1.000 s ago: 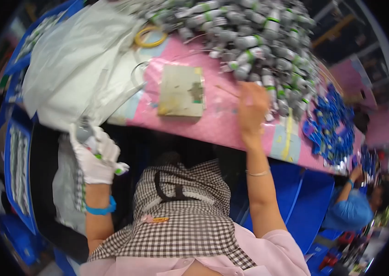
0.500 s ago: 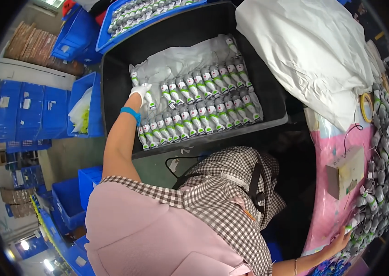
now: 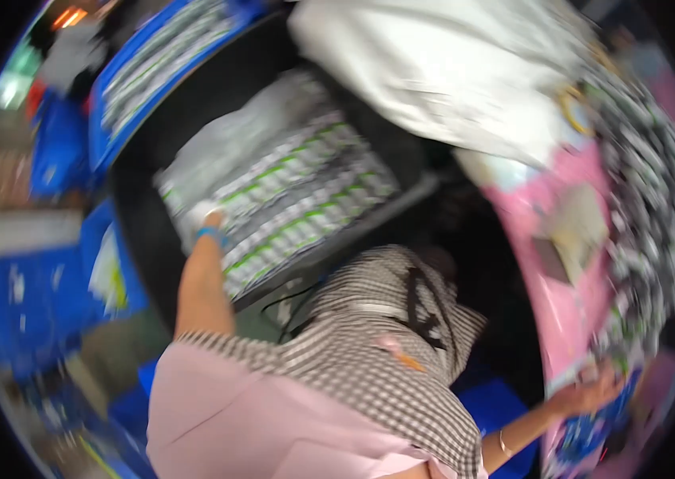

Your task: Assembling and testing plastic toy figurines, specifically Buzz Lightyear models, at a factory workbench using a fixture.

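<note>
The picture is smeared by motion. My left hand point(image 3: 208, 215), in a white glove with a blue band at the wrist, is down in a black bin point(image 3: 142, 231) at the left end of the upper row of grey-and-white, bottle-shaped pieces with green bands point(image 3: 297, 231). Whether its fingers hold a piece is blurred. Far to the right, my right hand point(image 3: 593, 387) is at the lower end of a heap of similar pieces point(image 3: 653, 207), bare, with a bracelet on the wrist. Its fingers are too smeared to tell what they hold.
Clear wrinkled sheeting point(image 3: 229, 136) lies behind the rows. A white sheet point(image 3: 441, 72) drapes over the pink-covered table point(image 3: 525, 263), where a small box point(image 3: 573, 231) stands. Blue crates point(image 3: 26, 295) line the left, and a blue tray point(image 3: 170, 76) of similar pieces sits beyond the bin.
The whole view has swung, so the bin and table appear farther left and tilted. My left hand stays at the upper row's left end; my right hand stays by the heap's lower end.
</note>
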The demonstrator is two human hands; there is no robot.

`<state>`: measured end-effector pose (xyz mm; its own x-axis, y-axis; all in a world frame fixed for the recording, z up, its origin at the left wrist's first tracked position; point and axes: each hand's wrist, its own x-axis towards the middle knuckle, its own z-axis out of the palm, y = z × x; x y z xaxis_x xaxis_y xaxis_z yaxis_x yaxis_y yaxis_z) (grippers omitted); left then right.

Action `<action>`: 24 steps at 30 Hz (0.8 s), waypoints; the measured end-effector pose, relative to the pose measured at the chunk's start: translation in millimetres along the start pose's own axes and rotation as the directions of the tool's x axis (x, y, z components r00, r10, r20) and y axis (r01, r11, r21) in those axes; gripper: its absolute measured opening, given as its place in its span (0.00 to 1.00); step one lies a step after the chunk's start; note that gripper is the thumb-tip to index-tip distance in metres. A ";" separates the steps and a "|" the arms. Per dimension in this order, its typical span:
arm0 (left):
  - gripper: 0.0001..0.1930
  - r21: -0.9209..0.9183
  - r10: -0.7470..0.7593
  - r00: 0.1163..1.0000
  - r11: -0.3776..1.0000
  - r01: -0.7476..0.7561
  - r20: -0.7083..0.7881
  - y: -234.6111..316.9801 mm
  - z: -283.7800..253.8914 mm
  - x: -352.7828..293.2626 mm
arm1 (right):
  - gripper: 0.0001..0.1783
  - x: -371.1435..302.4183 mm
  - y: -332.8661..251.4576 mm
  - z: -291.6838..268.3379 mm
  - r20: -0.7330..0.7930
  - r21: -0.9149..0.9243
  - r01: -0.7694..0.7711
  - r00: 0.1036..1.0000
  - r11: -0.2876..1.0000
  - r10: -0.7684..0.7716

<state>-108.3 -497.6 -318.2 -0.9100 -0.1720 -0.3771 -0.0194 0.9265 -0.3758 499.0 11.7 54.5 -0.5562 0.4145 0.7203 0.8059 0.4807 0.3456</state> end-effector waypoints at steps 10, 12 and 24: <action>0.17 -0.889 0.890 0.092 -0.430 -0.160 -0.447 194.9 -340.7 -401.9 | 0.12 64.1 -173.7 1.7 0.729 0.575 -0.535 0.678 -0.619 0.092; 0.20 -0.806 0.837 -0.040 -0.537 -0.248 -0.545 229.8 -338.8 -452.1 | 0.12 66.1 -184.4 -7.7 0.739 0.526 -0.532 0.672 -0.664 0.047; 0.22 -0.994 0.993 -0.045 -0.105 0.015 -0.105 243.0 -338.1 -493.0 | 0.09 56.6 -70.7 114.3 0.402 0.324 -0.523 0.830 0.788 0.385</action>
<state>195.7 -74.4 62.7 -0.0223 0.9633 -0.2675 -0.4234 0.2333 0.8754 387.3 89.4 2.1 -0.2329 0.8403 0.4895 0.8602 0.4128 -0.2994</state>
